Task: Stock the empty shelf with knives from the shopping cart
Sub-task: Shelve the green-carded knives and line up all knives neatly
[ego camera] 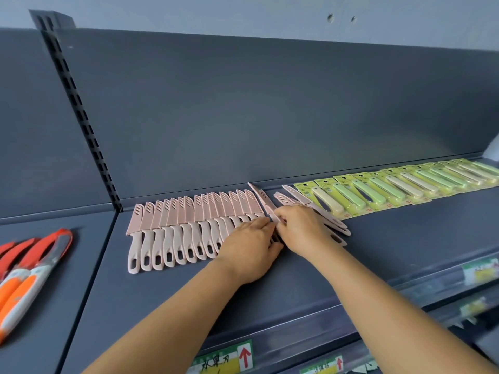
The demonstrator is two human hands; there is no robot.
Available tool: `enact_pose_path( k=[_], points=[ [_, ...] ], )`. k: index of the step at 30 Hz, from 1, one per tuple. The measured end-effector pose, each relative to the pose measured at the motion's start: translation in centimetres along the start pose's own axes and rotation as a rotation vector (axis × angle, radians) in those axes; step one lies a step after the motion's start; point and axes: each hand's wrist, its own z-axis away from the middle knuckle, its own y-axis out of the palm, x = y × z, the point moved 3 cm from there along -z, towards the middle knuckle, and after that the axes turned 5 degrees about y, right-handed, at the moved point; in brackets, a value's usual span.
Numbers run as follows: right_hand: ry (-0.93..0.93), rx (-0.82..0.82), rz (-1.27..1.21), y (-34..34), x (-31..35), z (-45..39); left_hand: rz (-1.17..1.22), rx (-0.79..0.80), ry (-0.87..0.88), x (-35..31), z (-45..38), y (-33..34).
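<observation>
**Two hands at a row of pink knives on a grey shelf**

Seen from above and behind the hands. Grey shelf (351, 252) running left to right, backed by a tall grey panel (243, 103). Along the shelf, a tidy pink row (189, 228) of sheathed knives, overlapping side by side, sheaths toward the panel, looped handles toward the front edge.

At the right end of the pink row, a left hand (251, 249) lying palm down over the last handles, fingers fairly straight and close together, fingertips meeting the other hand. Just right of it, a right hand (302, 228), fingers curled and pinching a single pink knife (263, 201) that stands apart from the pink row, its sheath tip angled toward the panel. Under and beyond the right hand, a loose pink heap (324, 217), knives lying slanted across each other.

Right of the pink row, past the heap, green cards (391, 190) holding pale green and cream knives, overlapped in a line reaching the right edge.

Left of the pink row, on the neighbouring bay, orange knives (29, 265) in clear packs.

Below the pink row, on the shelf's front rail, a price label (224, 357) with a red arrow.
</observation>
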Motion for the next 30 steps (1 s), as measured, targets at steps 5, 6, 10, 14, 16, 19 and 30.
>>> enact_pose_path(
  k=[5,6,10,14,16,19,30],
  points=[
    [-0.025,0.004,-0.060,-0.1,0.1,0.2,0.039,-0.019,-0.005,0.5,-0.2,0.4],
    [-0.030,0.021,-0.086,-0.1,0.1,0.3,0.044,-0.019,-0.010,0.6,-0.2,0.4],
    [0.028,0.056,-0.199,-0.5,-0.4,0.6,0.033,-0.017,-0.012,0.6,-0.2,0.5],
    [0.101,0.127,-0.325,-0.1,-0.6,0.6,0.037,-0.017,-0.017,0.6,-0.2,0.5],
    [0.111,0.117,-0.356,-0.1,-0.5,0.6,0.047,-0.018,-0.028,0.6,-0.2,0.5],
    [0.112,0.088,-0.339,-0.5,-0.4,0.8,0.052,-0.020,-0.040,0.5,-0.1,0.3],
    [0.032,0.135,-0.249,-0.3,-1.0,1.2,0.053,-0.039,0.005,0.5,0.0,0.4]
  ],
)
